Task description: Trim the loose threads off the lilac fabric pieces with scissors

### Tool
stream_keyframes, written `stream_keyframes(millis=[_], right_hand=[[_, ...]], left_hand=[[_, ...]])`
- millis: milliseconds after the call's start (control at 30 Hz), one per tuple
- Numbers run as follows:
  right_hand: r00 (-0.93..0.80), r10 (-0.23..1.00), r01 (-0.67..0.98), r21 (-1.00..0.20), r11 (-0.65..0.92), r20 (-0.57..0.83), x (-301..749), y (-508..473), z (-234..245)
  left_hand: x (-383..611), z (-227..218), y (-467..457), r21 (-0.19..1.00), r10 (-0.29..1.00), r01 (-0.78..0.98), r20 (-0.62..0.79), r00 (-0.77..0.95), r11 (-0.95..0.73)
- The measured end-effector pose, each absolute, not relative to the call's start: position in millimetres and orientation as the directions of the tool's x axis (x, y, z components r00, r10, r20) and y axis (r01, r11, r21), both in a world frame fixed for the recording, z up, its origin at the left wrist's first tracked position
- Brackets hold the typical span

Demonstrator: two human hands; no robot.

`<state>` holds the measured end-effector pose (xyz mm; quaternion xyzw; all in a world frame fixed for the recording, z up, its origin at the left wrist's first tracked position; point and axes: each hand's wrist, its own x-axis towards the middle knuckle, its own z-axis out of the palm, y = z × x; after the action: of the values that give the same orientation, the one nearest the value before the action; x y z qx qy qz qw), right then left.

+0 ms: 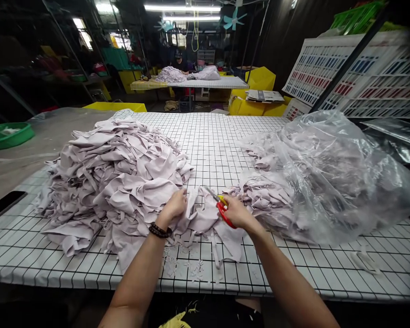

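Between two heaps, a pale lilac garment piece (205, 216) with narrow straps lies partly raised off the checked cloth. My left hand (176, 203), a dark beaded bracelet (160, 230) at its wrist, is closed on the fabric's left edge. In my right hand (238, 212) are scissors (226, 215) with red and yellow handles, their blades pointing up and left beside the fabric. Whether the blades are parted is too small to tell. A large heap of lilac pieces (123, 168) rises at my left. Small fabric scraps (196, 269) are scattered near the front edge.
On the right sits a clear plastic bag (327, 182) with more lilac pieces inside and spilling out. A phone (5, 205) and a green basket (10, 135) are at far left. A white loop (365, 262) lies front right. Behind, a person (178, 59) is at another table (225, 83).
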<state>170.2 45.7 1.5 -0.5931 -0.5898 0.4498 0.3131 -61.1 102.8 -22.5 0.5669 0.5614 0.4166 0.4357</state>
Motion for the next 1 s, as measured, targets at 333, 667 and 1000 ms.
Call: stream_keyframes(millis=[333,667,1000], right_hand=[[-0.171,0.978,0.255,-0.964,-0.075,-0.121,151,52,-5],[-0.293,0.951,-0.132,-0.981,-0.141,-0.097,145,65,54],[-0.127,0.988,-0.059,-0.994,-0.096,-0.088,143,88,56]], left_hand=[[-43,8,4,0.912,0.776,0.306,-0.396,0.491,0.273],[-9,-45,8,0.959,0.992,0.28,-0.011,-0.13,0.047],[-17,-37,17,0.979,0.984,0.193,-0.09,0.153,0.06]])
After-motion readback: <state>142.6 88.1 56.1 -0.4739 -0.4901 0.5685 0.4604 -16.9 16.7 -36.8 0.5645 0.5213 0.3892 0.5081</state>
